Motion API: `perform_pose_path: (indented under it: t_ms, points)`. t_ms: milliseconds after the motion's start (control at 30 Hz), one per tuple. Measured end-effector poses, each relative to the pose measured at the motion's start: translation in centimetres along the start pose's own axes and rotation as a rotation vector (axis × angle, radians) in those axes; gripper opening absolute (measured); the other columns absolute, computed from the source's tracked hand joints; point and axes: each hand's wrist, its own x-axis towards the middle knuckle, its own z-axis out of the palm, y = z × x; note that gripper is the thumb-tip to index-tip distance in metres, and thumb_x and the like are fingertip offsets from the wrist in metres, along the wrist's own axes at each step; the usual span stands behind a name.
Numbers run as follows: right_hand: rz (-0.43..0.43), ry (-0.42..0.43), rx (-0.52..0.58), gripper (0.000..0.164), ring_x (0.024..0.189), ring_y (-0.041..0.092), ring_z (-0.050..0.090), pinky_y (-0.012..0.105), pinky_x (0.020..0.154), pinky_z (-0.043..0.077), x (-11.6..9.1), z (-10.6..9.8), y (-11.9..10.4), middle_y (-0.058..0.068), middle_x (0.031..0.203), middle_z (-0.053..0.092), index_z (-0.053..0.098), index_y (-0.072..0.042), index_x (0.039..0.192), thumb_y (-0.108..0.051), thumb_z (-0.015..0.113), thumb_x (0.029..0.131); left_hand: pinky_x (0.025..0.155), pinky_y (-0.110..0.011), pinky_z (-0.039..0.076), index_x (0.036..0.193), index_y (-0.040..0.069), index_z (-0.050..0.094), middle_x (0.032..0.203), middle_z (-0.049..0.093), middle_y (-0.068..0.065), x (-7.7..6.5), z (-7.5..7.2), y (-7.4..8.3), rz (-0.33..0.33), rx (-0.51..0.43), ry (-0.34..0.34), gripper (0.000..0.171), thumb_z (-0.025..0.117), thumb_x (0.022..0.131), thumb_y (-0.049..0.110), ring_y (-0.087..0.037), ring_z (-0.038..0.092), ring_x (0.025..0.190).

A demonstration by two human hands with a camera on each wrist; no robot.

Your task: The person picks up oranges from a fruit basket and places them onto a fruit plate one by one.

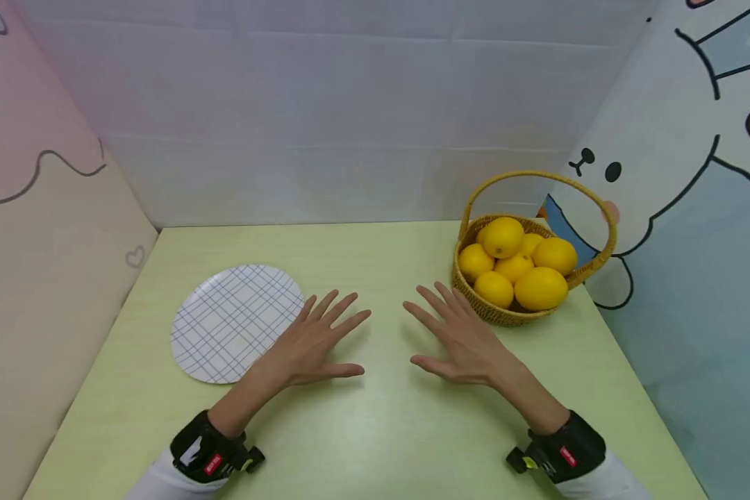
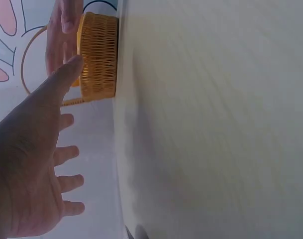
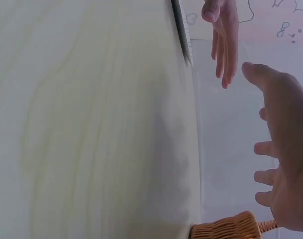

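Both hands hover over the table with fingers spread and nothing held. My left hand (image 1: pixel 318 342) is beside the right edge of a round white plate (image 1: pixel 234 326) with a blue grid pattern, partly overlapping it in the head view. My right hand (image 1: pixel 465 342) is just in front and to the left of a wicker basket (image 1: pixel 506 317) with a tall arched handle. Several yellow lemons (image 1: pixel 540 288) are piled in the basket. From the left wrist, the basket (image 2: pixel 99 57) appears beyond the thumb; the right wrist view catches only part of the basket (image 3: pixel 228 228).
The pale yellow-green table (image 1: pixel 375 444) runs back to a white wall sheet (image 1: pixel 325 125). Printed panels with cartoon drawings stand on the left (image 1: pixel 44 278) and right (image 1: pixel 694 312). Each wrist wears a black strap with a small camera device.
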Motion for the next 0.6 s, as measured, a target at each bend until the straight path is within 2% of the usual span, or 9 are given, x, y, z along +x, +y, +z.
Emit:
perform_pose_path:
  t_ms: [167, 300, 367, 433, 533, 600]
  points:
    - [-0.001, 0.111, 0.013, 0.093, 0.173, 0.051, 0.027, 0.072, 0.139, 0.024, -1.0, -1.2, 0.8, 0.015, 0.187, 0.032, 0.042, -0.025, 0.176, -0.061, 0.077, 0.098, 0.136, -0.076, 0.028, 0.178, 0.032, 0.037, 0.187, 0.034, -0.009, 1.9, -0.3, 0.9, 0.043, -0.012, -0.006, 0.099, 0.070, 0.098, 0.080, -0.046, 0.030, 0.173]
    - [-0.017, 0.212, 0.001, 0.086, 0.168, 0.053, 0.034, 0.074, 0.136, 0.029, -1.9, -2.2, 2.0, 0.018, 0.184, 0.036, 0.046, -0.019, 0.173, -0.072, 0.059, 0.107, 0.139, -0.074, 0.025, 0.178, 0.032, 0.036, 0.183, 0.040, -0.008, 3.6, -0.5, 1.7, 0.073, -0.020, -0.005, 0.099, 0.070, 0.098, 0.079, -0.044, 0.031, 0.173]
    - [-0.011, 0.255, -0.005, 0.089, 0.166, 0.054, 0.037, 0.072, 0.138, 0.028, -2.4, -2.8, 2.7, 0.020, 0.181, 0.040, 0.048, -0.017, 0.172, -0.079, 0.045, 0.109, 0.140, -0.072, 0.025, 0.178, 0.033, 0.035, 0.181, 0.043, -0.008, 4.5, -0.5, 2.1, 0.095, -0.016, 0.004, 0.099, 0.069, 0.098, 0.080, -0.043, 0.033, 0.173]
    - [0.012, 0.297, -0.016, 0.092, 0.164, 0.055, 0.038, 0.070, 0.140, 0.026, -3.0, -3.3, 3.3, 0.022, 0.178, 0.043, 0.049, -0.016, 0.171, -0.082, 0.036, 0.109, 0.141, -0.071, 0.024, 0.178, 0.034, 0.035, 0.180, 0.044, -0.007, 5.4, -0.5, 2.6, 0.118, -0.015, 0.014, 0.098, 0.068, 0.099, 0.080, -0.041, 0.034, 0.172]
    - [0.052, 0.369, -0.034, 0.093, 0.162, 0.056, 0.040, 0.072, 0.139, 0.027, -4.0, -4.0, 4.3, 0.025, 0.173, 0.048, 0.052, -0.012, 0.168, -0.083, 0.035, 0.109, 0.141, -0.069, 0.024, 0.179, 0.034, 0.034, 0.181, 0.042, -0.005, 6.9, -0.5, 3.4, 0.150, -0.001, 0.016, 0.098, 0.066, 0.099, 0.082, -0.040, 0.033, 0.173]
    - [0.071, 0.432, -0.044, 0.092, 0.160, 0.057, 0.042, 0.072, 0.138, 0.028, -4.5, -4.5, 5.1, 0.028, 0.170, 0.050, 0.055, -0.009, 0.164, -0.081, 0.038, 0.110, 0.142, -0.068, 0.022, 0.179, 0.035, 0.032, 0.183, 0.039, -0.004, 8.0, -0.6, 4.0, 0.166, 0.006, 0.003, 0.099, 0.065, 0.099, 0.082, -0.038, 0.031, 0.174]
